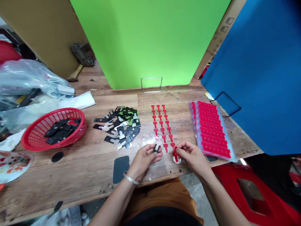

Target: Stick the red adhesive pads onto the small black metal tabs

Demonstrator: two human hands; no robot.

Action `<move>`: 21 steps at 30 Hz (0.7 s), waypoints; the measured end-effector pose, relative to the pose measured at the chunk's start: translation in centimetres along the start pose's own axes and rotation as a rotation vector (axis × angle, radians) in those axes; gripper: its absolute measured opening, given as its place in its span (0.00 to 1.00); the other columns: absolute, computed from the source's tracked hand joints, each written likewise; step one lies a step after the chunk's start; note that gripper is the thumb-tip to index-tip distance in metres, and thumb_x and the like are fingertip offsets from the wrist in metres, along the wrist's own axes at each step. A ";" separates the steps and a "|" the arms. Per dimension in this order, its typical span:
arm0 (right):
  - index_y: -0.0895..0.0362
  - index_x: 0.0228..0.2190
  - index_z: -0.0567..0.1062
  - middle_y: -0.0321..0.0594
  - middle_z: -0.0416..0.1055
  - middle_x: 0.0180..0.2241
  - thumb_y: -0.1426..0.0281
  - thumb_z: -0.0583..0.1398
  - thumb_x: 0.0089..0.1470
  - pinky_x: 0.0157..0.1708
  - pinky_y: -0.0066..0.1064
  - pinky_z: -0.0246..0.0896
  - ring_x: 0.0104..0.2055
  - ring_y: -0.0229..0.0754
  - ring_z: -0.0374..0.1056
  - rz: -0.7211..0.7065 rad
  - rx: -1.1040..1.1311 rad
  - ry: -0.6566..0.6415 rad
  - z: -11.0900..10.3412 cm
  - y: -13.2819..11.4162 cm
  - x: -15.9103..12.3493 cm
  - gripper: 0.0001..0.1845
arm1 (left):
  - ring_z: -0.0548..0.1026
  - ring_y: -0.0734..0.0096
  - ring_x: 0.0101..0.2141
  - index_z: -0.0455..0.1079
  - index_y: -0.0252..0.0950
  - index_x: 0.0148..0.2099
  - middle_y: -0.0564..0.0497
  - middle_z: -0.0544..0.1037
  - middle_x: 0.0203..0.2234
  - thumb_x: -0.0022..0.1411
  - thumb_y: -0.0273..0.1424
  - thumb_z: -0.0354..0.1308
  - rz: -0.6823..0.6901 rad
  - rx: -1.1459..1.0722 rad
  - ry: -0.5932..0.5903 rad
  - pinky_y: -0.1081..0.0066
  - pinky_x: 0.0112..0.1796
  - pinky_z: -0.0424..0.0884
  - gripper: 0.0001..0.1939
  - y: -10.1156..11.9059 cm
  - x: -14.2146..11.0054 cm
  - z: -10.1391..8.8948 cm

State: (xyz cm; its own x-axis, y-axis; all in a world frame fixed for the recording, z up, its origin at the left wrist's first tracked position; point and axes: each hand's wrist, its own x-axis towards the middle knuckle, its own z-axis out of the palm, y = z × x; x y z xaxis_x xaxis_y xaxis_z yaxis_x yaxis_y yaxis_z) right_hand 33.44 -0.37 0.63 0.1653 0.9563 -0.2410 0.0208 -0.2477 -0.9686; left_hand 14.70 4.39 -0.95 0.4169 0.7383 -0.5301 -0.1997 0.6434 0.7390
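Note:
My left hand (150, 153) is closed on a small black metal plate (156, 147) with a pale, notched end, held between thumb and fingers just above the table. In my right hand (189, 153), thumb and fingertips pinch a red T-shaped sticker (175, 153) over a white round spot at the table's front edge. Ahead of both hands, rows of red T-shaped pieces (161, 123) lie on a clear sheet. A loose pile of black and silver metal plates (122, 128) is left of these rows.
A red plastic basket (28, 138) at the left contains black plates, one with a red piece on top. Stacked sheets of red pieces (211, 130) lie at the right. A green board (150, 40) and a blue board (256, 78) stand behind. A red stool (225, 175) is below right.

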 end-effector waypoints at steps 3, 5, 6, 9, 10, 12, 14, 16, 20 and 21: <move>0.58 0.26 0.69 0.34 0.68 0.23 0.67 0.64 0.41 0.25 0.25 0.59 0.24 0.34 0.63 -0.040 0.027 0.028 1.9 0.3 0.4 0.10 | 0.77 0.65 0.36 0.67 0.31 0.40 0.41 0.77 0.39 0.49 0.19 0.61 -0.032 -0.047 -0.036 0.67 0.42 0.73 0.14 0.3 -0.1 -0.3; 0.57 0.25 0.68 0.34 0.68 0.23 0.68 0.64 0.41 0.26 0.26 0.60 0.25 0.34 0.64 -0.080 0.029 0.014 3.4 0.5 0.7 0.09 | 0.78 0.66 0.35 0.68 0.30 0.39 0.43 0.77 0.37 0.49 0.18 0.60 -0.038 -0.074 -0.039 0.67 0.41 0.73 0.13 0.5 -0.2 -0.3; 0.57 0.25 0.68 0.34 0.68 0.23 0.68 0.63 0.42 0.26 0.26 0.60 0.25 0.35 0.64 -0.097 0.027 0.014 4.1 0.6 0.9 0.09 | 0.78 0.67 0.34 0.68 0.30 0.39 0.43 0.77 0.36 0.49 0.18 0.60 -0.037 -0.084 -0.034 0.67 0.41 0.73 0.13 0.5 -0.2 -0.2; 0.56 0.26 0.67 0.33 0.67 0.23 0.68 0.62 0.43 0.25 0.26 0.60 0.24 0.35 0.63 -0.137 0.005 0.060 5.6 1.1 1.3 0.08 | 0.78 0.67 0.33 0.68 0.31 0.40 0.44 0.78 0.34 0.49 0.18 0.60 -0.033 -0.110 -0.004 0.66 0.40 0.74 0.14 0.4 -0.3 -0.1; 0.56 0.26 0.66 0.33 0.66 0.23 0.69 0.61 0.44 0.24 0.25 0.60 0.24 0.34 0.62 -0.149 -0.008 0.079 5.8 1.3 1.4 0.08 | 0.78 0.67 0.33 0.67 0.30 0.41 0.44 0.78 0.34 0.50 0.18 0.60 -0.034 -0.114 0.000 0.66 0.40 0.74 0.14 0.3 -0.2 -0.1; 0.56 0.27 0.66 0.32 0.65 0.23 0.69 0.60 0.44 0.23 0.25 0.58 0.23 0.34 0.61 -0.172 -0.038 0.099 6.2 1.6 1.6 0.07 | 0.78 0.66 0.33 0.67 0.30 0.41 0.44 0.78 0.33 0.50 0.18 0.60 -0.031 -0.120 -0.008 0.65 0.41 0.74 0.14 0.1 -0.1 -0.2; 0.56 0.28 0.66 0.32 0.65 0.24 0.69 0.59 0.45 0.23 0.24 0.58 0.23 0.33 0.61 -0.193 -0.068 0.105 6.3 1.9 1.7 0.06 | 0.78 0.66 0.33 0.68 0.30 0.41 0.44 0.78 0.33 0.49 0.18 0.60 -0.022 -0.124 -0.037 0.65 0.41 0.73 0.14 -0.1 0.0 -0.3; 0.56 0.29 0.65 0.32 0.65 0.25 0.70 0.59 0.46 0.23 0.24 0.57 0.23 0.33 0.60 -0.204 -0.090 0.105 6.5 2.0 1.7 0.06 | 0.78 0.65 0.34 0.68 0.30 0.40 0.44 0.78 0.33 0.49 0.19 0.60 -0.011 -0.125 -0.063 0.64 0.42 0.73 0.13 -0.2 0.1 -0.4; 0.56 0.28 0.65 0.31 0.64 0.24 0.70 0.58 0.47 0.22 0.23 0.56 0.22 0.32 0.60 -0.212 -0.099 0.115 6.8 1.9 1.7 0.05 | 0.77 0.65 0.36 0.69 0.30 0.39 0.44 0.78 0.34 0.49 0.21 0.61 0.001 -0.119 -0.073 0.64 0.42 0.73 0.12 -0.2 0.1 -0.5; 0.56 0.28 0.65 0.31 0.64 0.24 0.70 0.58 0.47 0.22 0.23 0.57 0.22 0.32 0.60 -0.209 -0.096 0.117 6.8 1.8 1.7 0.05 | 0.77 0.65 0.36 0.69 0.31 0.39 0.44 0.78 0.34 0.49 0.21 0.61 0.003 -0.119 -0.069 0.65 0.42 0.73 0.12 -0.2 0.1 -0.5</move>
State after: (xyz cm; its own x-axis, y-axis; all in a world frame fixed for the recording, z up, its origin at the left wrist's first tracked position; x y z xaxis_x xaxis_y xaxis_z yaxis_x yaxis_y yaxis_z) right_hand 27.06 1.82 -1.97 0.2606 0.9652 -0.0219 0.1590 -0.0652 -0.9851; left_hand 14.35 4.45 -1.34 0.4750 0.7274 -0.4953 -0.3029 0.6636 0.6841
